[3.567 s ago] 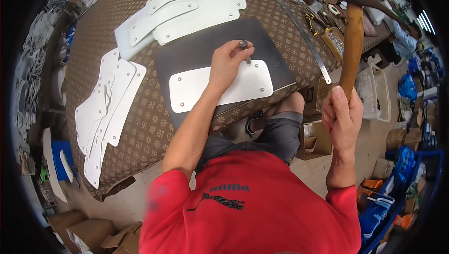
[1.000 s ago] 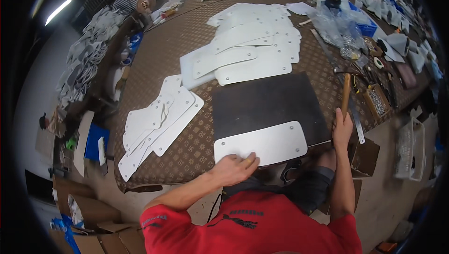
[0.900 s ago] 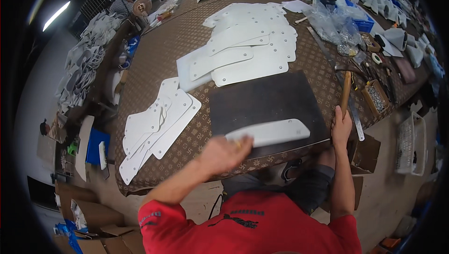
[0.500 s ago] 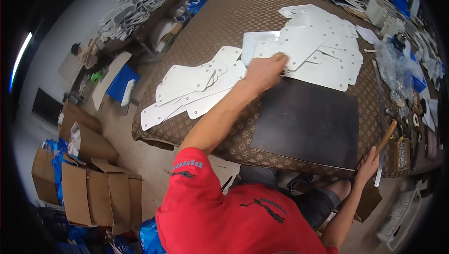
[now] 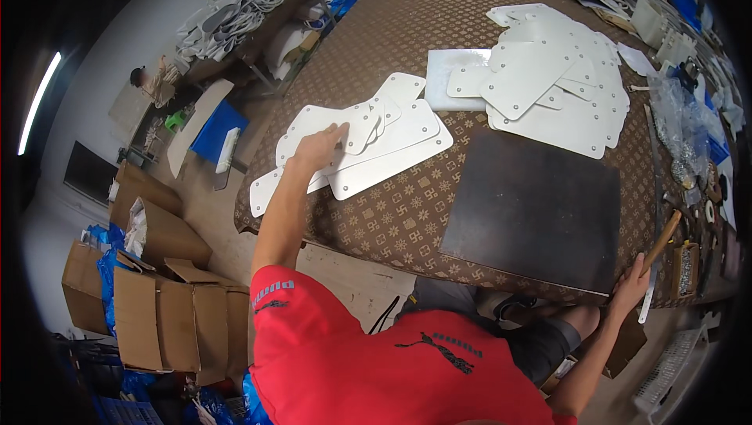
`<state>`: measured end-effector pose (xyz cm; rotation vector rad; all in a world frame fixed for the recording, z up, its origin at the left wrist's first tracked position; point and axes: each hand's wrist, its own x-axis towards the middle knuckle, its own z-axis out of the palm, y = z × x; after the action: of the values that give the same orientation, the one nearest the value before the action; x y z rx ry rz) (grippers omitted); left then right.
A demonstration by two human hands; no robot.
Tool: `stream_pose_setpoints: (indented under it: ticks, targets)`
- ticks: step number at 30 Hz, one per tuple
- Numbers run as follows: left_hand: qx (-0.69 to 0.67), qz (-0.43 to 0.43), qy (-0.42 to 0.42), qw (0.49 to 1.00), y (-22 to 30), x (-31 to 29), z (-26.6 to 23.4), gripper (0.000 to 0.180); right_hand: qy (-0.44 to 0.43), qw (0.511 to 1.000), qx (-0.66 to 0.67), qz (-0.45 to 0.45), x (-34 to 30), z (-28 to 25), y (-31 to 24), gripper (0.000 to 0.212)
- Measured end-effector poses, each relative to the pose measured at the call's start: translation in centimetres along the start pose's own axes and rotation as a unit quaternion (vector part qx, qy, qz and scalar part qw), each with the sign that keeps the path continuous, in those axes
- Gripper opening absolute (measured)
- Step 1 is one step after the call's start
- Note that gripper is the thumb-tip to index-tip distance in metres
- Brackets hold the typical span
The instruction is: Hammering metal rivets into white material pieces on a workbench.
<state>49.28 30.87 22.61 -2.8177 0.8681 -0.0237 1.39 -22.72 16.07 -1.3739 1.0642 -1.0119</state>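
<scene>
My left hand (image 5: 319, 149) rests on the left-hand pile of white sheet pieces (image 5: 388, 162), fingers stretched out and touching the top piece, none visibly lifted. The flat pieces have rounded corners and small metal rivets or snaps along their edges. Low at the right table edge, my right hand (image 5: 629, 288) is wrapped round the wooden handle of a hammer (image 5: 663, 242), whose head is hard to make out. A larger fanned pile of riveted white pieces (image 5: 540, 72) lies beyond a dark square board (image 5: 536, 209). Beside that pile is a pale translucent sheet (image 5: 450, 61).
A brown patterned cloth (image 5: 376, 41) covers the table. Along its right side are a metal ruler (image 5: 647, 300), a small box of metal parts (image 5: 686, 268) and clear plastic bags (image 5: 677, 127). Cardboard boxes (image 5: 164, 315) stand on the floor at left. Other people sit farther off.
My left hand has moved from the large white pile leftward and nearer, onto the left pile. A narrow white piece now shows beside the large pile. My right hand keeps hold of the hammer.
</scene>
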Motion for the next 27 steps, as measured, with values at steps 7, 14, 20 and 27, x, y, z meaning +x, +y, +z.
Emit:
stream_pose_setpoints:
  ticks: [7, 14, 20, 27]
  targets:
    - [0.012, 0.037, 0.065, 0.997, 0.8, -3.6, -2.2, 0.046, 0.018, 1.0, -0.006, -0.007, -0.6, -0.4, 0.0, 0.028]
    - [-0.103, 0.231, 0.326, 0.911, 16.0, -4.1, -10.3, 0.045, -0.005, 1.0, -0.017, -0.007, 0.1, 0.1, -0.1, 0.027]
    - [-0.111, 0.4, 0.132, 0.9, 36.1, -5.3, -6.7, 0.035, -0.031, 0.999, -0.003, -0.03, 0.1, 0.2, 0.1, 0.026]
    - [-0.448, 0.396, 0.056, 0.8, 36.5, -5.8, -5.0, 0.026, -0.01, 1.0, -0.003, 0.013, 0.2, -1.5, 0.2, 0.03]
